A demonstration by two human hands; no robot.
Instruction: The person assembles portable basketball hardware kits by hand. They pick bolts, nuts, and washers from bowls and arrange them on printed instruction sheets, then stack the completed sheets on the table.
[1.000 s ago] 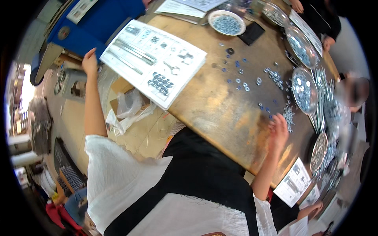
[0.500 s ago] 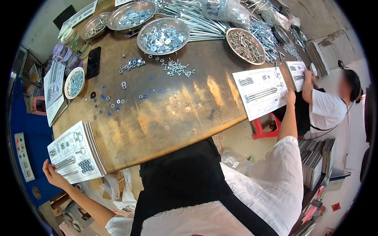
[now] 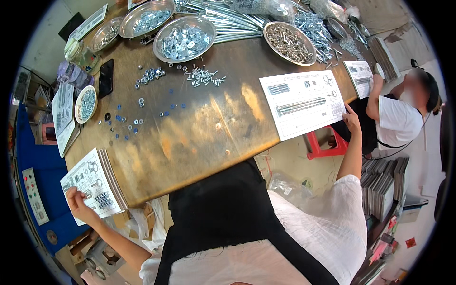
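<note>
My right hand (image 3: pixel 351 119) pinches the right edge of a white printed card (image 3: pixel 304 102) showing drawings of bolts and fittings. That card lies partly over the table's front right edge. At the far left, my left hand (image 3: pixel 80 205) rests over the lower left part of a stack of similar cards (image 3: pixel 92 173), with fingers loosely bent and apart and nothing visible in them. The stack sits at the table's left front corner.
On the worn wooden table (image 3: pixel 190 161) are a plate of washers (image 3: pixel 185 40), a plate of screws (image 3: pixel 289 42), a screw pile (image 3: pixel 205 76), loose nuts (image 3: pixel 149 76), a phone (image 3: pixel 106 78) and long rods (image 3: pixel 232 26). A co-worker (image 3: pixel 399 109) sits at right, beside a red stool (image 3: pixel 325 142).
My left hand has moved inward from the stack's outer edge onto the top card. The card at my right hand has shifted left and farther onto the table. The view has shifted slightly.
</note>
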